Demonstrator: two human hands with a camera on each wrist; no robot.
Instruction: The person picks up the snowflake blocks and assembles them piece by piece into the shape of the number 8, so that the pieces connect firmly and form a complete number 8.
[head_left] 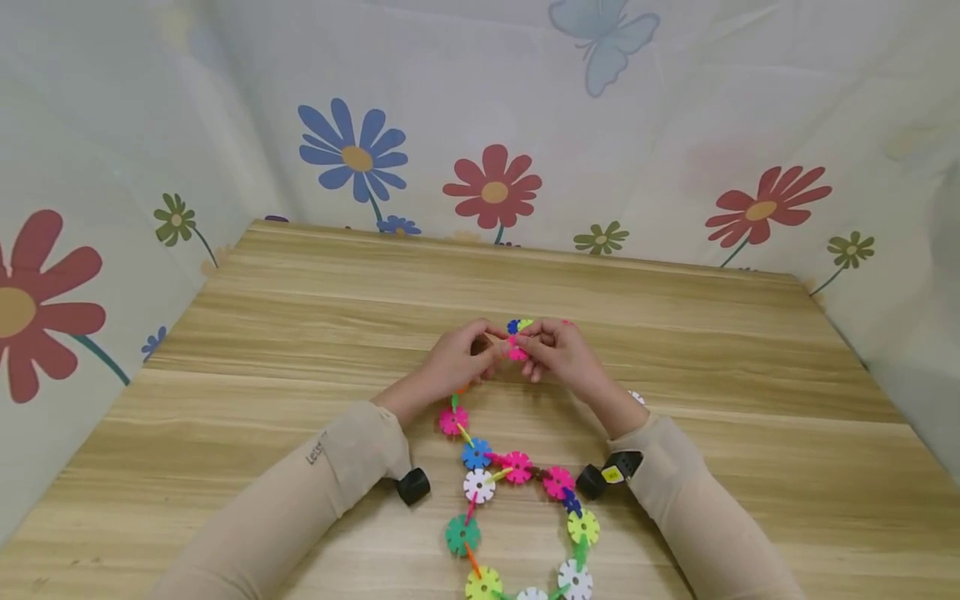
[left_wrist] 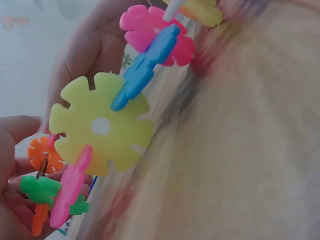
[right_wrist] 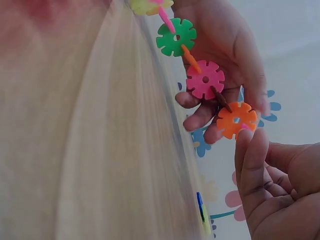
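Note:
My left hand (head_left: 465,354) holds an orange notched disc (right_wrist: 236,120) at the end of a chain of interlocking plastic discs. From this hand the chain hangs past a pink disc (right_wrist: 205,80) and a green disc (right_wrist: 176,37); a yellow disc (left_wrist: 100,125) shows large in the left wrist view. Close beside it, my right hand (head_left: 558,350) pinches a pink disc (head_left: 517,350), whose edge meets the orange one. Whether the two are fully slotted together is hidden by the fingers.
On the wooden table (head_left: 337,292), the chain runs toward me into a loop with a dark green disc (head_left: 462,535) and a white disc (head_left: 575,579). A blue disc (head_left: 513,327) lies beyond my hands. Another white disc (head_left: 637,397) peeks out by my right wrist.

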